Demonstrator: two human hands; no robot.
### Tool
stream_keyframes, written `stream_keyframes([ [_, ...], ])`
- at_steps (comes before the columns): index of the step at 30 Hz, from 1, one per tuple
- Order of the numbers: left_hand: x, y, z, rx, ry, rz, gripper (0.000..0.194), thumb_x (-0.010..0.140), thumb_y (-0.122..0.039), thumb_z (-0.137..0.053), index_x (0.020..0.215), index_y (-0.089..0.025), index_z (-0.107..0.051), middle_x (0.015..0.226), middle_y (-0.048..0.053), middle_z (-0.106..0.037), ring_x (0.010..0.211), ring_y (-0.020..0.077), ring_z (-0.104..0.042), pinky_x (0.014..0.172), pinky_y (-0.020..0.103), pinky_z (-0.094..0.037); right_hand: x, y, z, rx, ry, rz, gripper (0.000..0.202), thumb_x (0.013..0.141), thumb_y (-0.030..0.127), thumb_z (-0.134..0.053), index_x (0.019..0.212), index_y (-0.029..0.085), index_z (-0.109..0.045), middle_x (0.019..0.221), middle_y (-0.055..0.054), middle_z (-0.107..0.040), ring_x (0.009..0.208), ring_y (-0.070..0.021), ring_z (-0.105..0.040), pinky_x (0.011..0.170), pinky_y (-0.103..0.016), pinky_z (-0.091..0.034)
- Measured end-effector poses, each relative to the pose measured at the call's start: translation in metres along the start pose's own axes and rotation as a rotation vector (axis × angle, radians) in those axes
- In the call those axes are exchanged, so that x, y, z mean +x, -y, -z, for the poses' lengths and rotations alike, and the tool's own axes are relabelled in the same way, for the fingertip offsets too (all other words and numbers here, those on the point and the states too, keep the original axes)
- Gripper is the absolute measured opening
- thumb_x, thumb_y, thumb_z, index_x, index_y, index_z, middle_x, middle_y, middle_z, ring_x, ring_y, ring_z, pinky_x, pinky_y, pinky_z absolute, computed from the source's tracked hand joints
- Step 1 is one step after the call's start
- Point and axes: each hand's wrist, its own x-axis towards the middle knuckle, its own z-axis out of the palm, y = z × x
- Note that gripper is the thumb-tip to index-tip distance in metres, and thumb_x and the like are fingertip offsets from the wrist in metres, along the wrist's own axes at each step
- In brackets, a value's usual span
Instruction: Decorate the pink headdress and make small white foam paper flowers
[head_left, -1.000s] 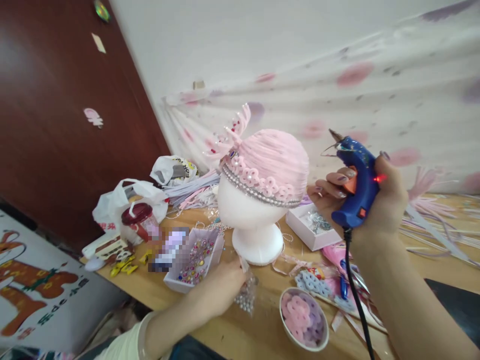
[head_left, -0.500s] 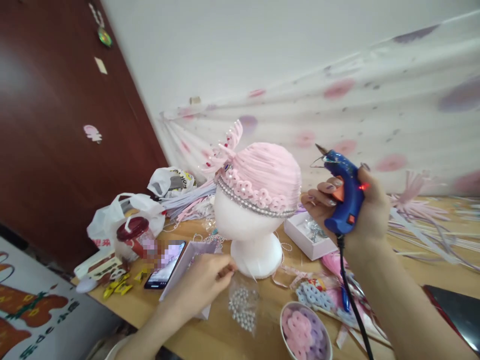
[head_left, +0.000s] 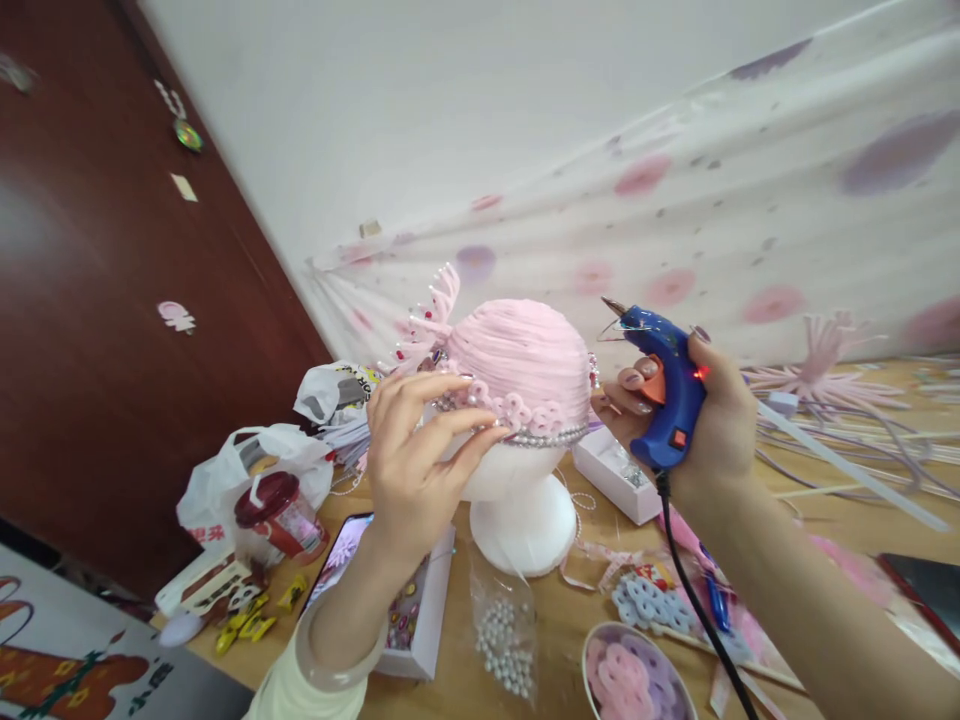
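Observation:
A white foam head (head_left: pixel 517 520) wears a pink ribbed cap (head_left: pixel 525 350) with a band of small pink flowers, a silver bead trim and a beaded pink bow at its left. My left hand (head_left: pixel 424 455) is at the front left of the band, fingers bent and fingertips at the flowers and beads; whether anything is between them is too small to tell. To the right of the cap, my right hand (head_left: pixel 697 420) grips a blue glue gun (head_left: pixel 667 400), fingers at its orange trigger, nozzle pointing up and left toward the cap.
Nearest me are a bag of silver beads (head_left: pixel 504 640) and a bowl of pink and purple flowers (head_left: pixel 587 670). A box of gems (head_left: pixel 439 620), a phone, a red-lidded cup (head_left: pixel 281 515) and plastic bags lie left. Pink and purple strips (head_left: pixel 840 395) and a small white box (head_left: pixel 615 480) are right.
My left hand has risen from beside the foam head's base to the cap's flower band. The glue gun remains in my right hand, slightly further left in view. The camera view has shifted.

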Motion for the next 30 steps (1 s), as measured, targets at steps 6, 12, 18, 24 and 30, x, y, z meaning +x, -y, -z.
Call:
stream_keyframes([
  [6,-0.002,0.004,-0.01,0.059,-0.057,-0.028,0.01,0.076,-0.027,-0.078,0.081,-0.027,-0.069,0.101,0.002,-0.069,0.105,0.0224,-0.063,0.104,0.052,-0.037,0.0,-0.003,-0.003,-0.002,-0.054,0.031,0.031,0.072,0.043,-0.062,0.06,0.016,-0.056,0.057,-0.001,-0.05,0.05,-0.0104,-0.044,0.054,-0.028,-0.048],
  [12,-0.003,0.003,-0.011,0.082,-0.045,-0.037,0.011,0.076,-0.024,-0.078,0.082,-0.028,-0.07,0.102,0.002,-0.069,0.104,0.0227,-0.062,0.103,0.054,-0.035,-0.001,-0.004,-0.004,0.0,-0.074,0.026,0.027,0.073,0.043,-0.062,0.066,0.017,-0.055,0.058,0.001,-0.048,0.048,-0.0095,-0.041,0.049,-0.026,-0.044],
  [18,-0.005,0.006,-0.016,0.026,-0.047,-0.01,0.009,0.079,-0.023,-0.075,0.084,-0.031,-0.072,0.104,0.001,-0.067,0.105,0.0214,-0.061,0.099,0.049,-0.04,0.0,-0.004,-0.003,-0.01,-0.091,0.012,0.029,0.07,0.045,-0.064,0.066,0.018,-0.054,0.06,0.001,-0.049,0.049,-0.0095,-0.044,0.051,-0.026,-0.046],
  [24,-0.008,0.006,-0.017,0.076,-0.038,0.031,0.01,0.078,-0.027,-0.075,0.083,-0.036,-0.075,0.116,0.001,-0.063,0.117,0.0254,-0.049,0.102,0.051,-0.039,0.003,-0.007,0.002,-0.025,-0.045,0.041,0.033,0.069,0.046,-0.066,0.061,0.016,-0.054,0.058,0.0,-0.049,0.048,-0.0093,-0.042,0.049,-0.026,-0.043],
  [30,-0.01,0.006,-0.018,0.111,-0.022,0.044,0.012,0.077,-0.027,-0.076,0.084,-0.037,-0.076,0.12,0.002,-0.061,0.12,0.0266,-0.045,0.104,0.052,-0.037,0.002,-0.005,-0.004,0.014,-0.086,0.017,0.026,0.071,0.042,-0.065,0.071,0.018,-0.055,0.061,0.002,-0.048,0.049,-0.0094,-0.043,0.048,-0.025,-0.04],
])
